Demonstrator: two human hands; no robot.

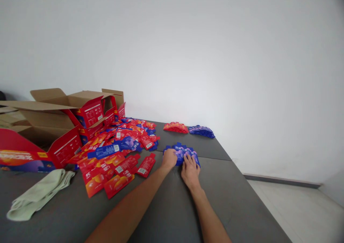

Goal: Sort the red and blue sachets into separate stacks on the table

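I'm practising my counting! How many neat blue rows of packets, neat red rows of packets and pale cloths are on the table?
Blue rows: 2 (near blue row, far blue row)
Red rows: 1 (red row)
Pale cloths: 1 (folded cloth)
Total: 4

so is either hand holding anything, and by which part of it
The left hand is on the left end of the row of flat blue printed packets, the right hand on its near right side; whether either grips can't be told.

Wht wall [172, 49] behind dk grey table [231, 196], pale flr [290, 203] R.
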